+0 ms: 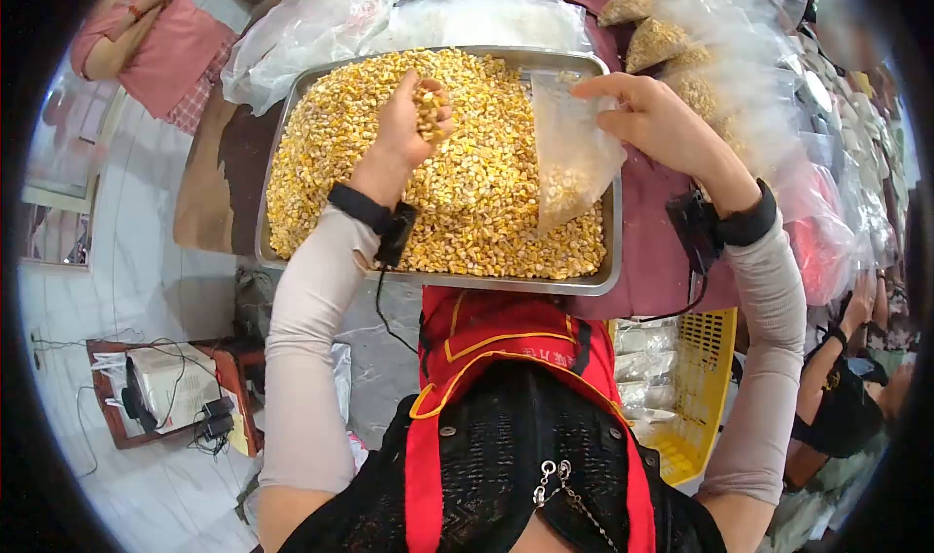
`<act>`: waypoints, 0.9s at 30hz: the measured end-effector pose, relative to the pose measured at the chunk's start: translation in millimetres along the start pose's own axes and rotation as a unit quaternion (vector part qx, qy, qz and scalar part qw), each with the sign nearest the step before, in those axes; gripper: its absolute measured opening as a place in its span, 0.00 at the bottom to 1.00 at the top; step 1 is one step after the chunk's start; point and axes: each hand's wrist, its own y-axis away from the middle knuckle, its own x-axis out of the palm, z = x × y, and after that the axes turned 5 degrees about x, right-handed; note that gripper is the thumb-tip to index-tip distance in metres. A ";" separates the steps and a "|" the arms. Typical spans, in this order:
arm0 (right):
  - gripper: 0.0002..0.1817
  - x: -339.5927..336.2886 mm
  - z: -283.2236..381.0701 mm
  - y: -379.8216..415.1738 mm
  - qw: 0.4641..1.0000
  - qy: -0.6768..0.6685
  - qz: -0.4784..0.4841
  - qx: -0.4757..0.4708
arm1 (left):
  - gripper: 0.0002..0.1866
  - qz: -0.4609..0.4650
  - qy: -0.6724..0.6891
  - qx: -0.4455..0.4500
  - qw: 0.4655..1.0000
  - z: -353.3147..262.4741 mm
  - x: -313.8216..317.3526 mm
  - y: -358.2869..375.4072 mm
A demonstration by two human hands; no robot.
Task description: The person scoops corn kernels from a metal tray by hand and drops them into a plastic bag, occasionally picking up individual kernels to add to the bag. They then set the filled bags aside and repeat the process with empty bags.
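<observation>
Left hand (397,130) curling its fingers around corn kernels (428,110) toward the metal tray's (615,232) far edge, right hand (666,130) holding a plastic bag (574,164) inside the right edge, thumb and forefinger standing apart

Corn kernels (341,144): yellow mixed with cream-white
Tray (438,279): plain silver-grey
Plastic bag (569,149): translucent, milky-white
Surface cover (650,232): dusky maroon
Apron (511,324): red, yellow trim, pale lettering
Top (491,446): black, openwork texture
Arm sleeves (306,329): pale beige-grey
Wrist straps (355,209): black
Crate (720,358): yellow
Co-worker's shirt (161,67): pink
Co-worker's lower garment (201,91): pinkish checks
Floor (146,193): white, faint grey marbling
</observation>
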 end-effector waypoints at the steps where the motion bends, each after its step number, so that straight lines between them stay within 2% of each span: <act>1: 0.17 2.2 -3.5 -1.1 0.999 -0.010 -0.015 -0.046 | 0.15 0.025 0.048 -0.010 0.999 0.9 4.5 -0.2; 2: 0.17 0.9 -5.5 -0.7 0.999 -0.011 -0.016 -0.049 | 0.15 0.004 0.071 -0.003 0.997 2.1 9.8 -1.0; 3: 0.18 -3.2 1.1 1.8 1.000 -0.018 0.008 0.001 | 0.15 0.005 0.069 -0.002 0.998 2.0 22.2 2.4; 4: 0.19 -5.7 4.9 4.4 0.998 -0.024 0.031 0.053 | 0.15 -0.047 0.089 -0.003 0.995 0.7 40.0 8.7; 5: 0.19 -6.5 5.9 5.7 0.998 -0.023 0.027 0.056 | 0.15 -0.097 0.107 -0.004 0.989 1.3 51.7 10.9; 7: 0.18 -8.4 9.4 7.3 0.996 -0.017 0.043 0.070 | 0.15 -0.067 0.131 -0.028 0.989 4.6 48.2 0.2; 9: 0.20 -6.9 9.7 6.7 0.995 0.020 0.033 0.090 | 0.15 0.094 0.127 -0.015 0.987 2.8 47.4 -10.4; 11: 0.23 0.7 0.7 5.0 0.999 0.037 -0.014 -0.015 | 0.15 0.118 0.143 -0.014 0.983 -3.3 59.7 -14.2; 12: 0.29 -3.7 9.4 5.0 0.998 0.038 0.033 0.029 | 0.15 0.107 0.144 0.014 0.984 -7.4 74.2 -8.0; 13: 0.29 -2.9 8.4 5.9 0.998 0.038 0.030 0.029 | 0.15 0.096 0.145 0.042 0.984 -11.8 87.5 -2.8; 15: 0.35 1.3 5.0 6.8 0.995 0.092 0.007 -0.030 | 0.16 0.131 0.159 0.037 0.978 -15.8 108.7 5.1; 16: 0.35 0.5 7.6 7.3 0.995 0.092 0.006 -0.030 | 0.15 0.164 0.164 0.056 0.971 -13.7 120.5 12.1; 18: 0.44 -1.3 13.9 8.0 0.997 0.076 0.033 -0.002 | 0.15 0.209 0.153 0.072 0.963 -6.6 137.9 18.9; 19: 0.44 -0.5 13.3 8.5 0.997 0.076 0.034 -0.001 | 0.15 0.208 0.153 0.072 0.963 -0.5 149.1 25.4; 21: 0.45 1.6 11.6 9.1 0.997 0.073 0.006 -0.018 | 0.15 0.123 0.119 0.120 0.978 16.5 169.1 39.1; 22: 0.45 0.5 12.5 8.7 0.997 0.073 0.006 -0.018 | 0.16 0.125 0.067 0.160 0.977 25.6 171.6 39.7; 25: 0.44 -7.8 17.4 7.5 0.997 0.045 0.053 0.026 | 0.17 0.128 -0.005 0.209 0.970 39.4 176.0 43.7; 27: 0.40 -9.7 18.3 9.4 0.997 0.028 0.053 0.043 | 0.18 0.148 -0.029 0.227 0.962 43.1 174.5 41.8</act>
